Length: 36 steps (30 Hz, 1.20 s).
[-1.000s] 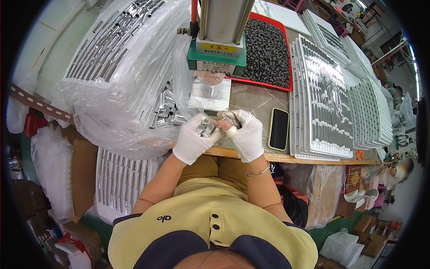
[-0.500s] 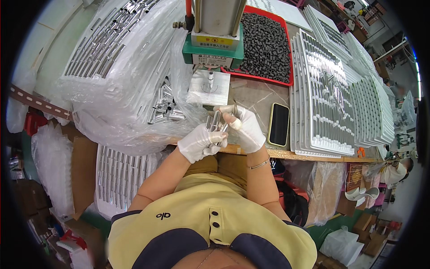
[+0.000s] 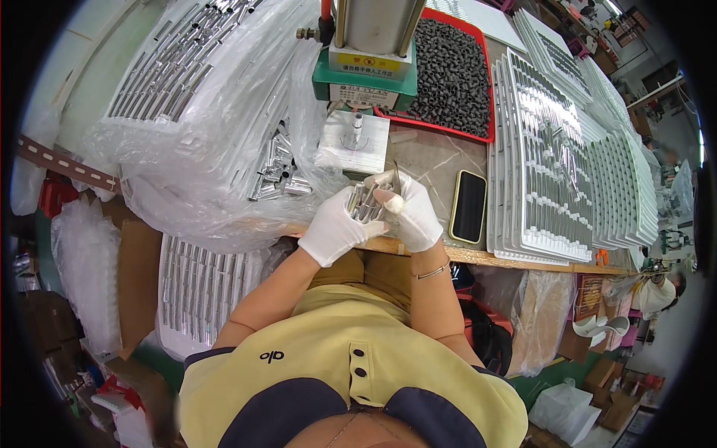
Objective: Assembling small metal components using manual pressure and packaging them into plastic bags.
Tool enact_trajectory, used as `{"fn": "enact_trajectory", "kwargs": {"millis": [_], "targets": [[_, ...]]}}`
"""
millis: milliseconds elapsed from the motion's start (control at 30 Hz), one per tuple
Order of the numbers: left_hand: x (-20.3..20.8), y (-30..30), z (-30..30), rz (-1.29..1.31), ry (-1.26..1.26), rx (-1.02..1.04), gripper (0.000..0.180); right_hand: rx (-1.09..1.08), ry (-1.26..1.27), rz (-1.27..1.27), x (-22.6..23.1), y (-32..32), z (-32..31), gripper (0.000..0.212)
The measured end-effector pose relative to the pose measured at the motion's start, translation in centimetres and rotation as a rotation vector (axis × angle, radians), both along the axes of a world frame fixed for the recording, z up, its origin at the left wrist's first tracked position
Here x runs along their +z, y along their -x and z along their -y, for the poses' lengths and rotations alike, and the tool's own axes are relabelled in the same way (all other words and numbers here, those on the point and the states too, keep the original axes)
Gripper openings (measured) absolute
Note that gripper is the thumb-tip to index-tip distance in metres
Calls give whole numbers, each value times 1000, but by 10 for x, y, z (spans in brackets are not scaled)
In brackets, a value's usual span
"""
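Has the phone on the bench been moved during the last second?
No. The phone lies as before beside the stack of white trays and nearer the person than the red tray; only the camera's view shifted slightly.

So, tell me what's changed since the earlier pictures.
The left hand has shifted right, toward the right hand, and the shiny tubes now sit bunched between them. The pinkish piece over the metal post is gone from view. Phone and red tray stayed put.

A workshop, judging by its green press (image 3: 364,73), red tray (image 3: 492,93) of small dark parts (image 3: 446,78) and stacked white trays (image 3: 539,254)
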<state>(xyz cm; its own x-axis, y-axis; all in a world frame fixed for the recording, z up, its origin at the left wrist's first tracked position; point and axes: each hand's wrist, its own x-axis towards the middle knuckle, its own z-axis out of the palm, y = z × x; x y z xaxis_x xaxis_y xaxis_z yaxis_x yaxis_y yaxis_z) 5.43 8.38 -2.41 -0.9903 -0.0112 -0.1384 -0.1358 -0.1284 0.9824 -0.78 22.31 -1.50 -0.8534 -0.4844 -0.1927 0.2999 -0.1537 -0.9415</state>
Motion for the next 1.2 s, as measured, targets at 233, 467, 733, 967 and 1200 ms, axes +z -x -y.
{"fn": "enact_trajectory", "kwargs": {"millis": [233,467,733,967,1200], "targets": [[18,-10,5,103,-18,-33,52,50,-68,-4,10,-9,1,24],[-11,-17,27,588,-1073,-307,37,257,486,166,10,-15,-9,66],[-20,-12,1,-63,-1883,-1118,43,239,177,5,30,-31,12,37],[-22,-10,-8,-121,-1911,-1127,34,213,101,-17,29,-27,13,26],[-35,-8,-10,-8,-2085,-1204,38,190,134,63,27,-24,13,18]]}}
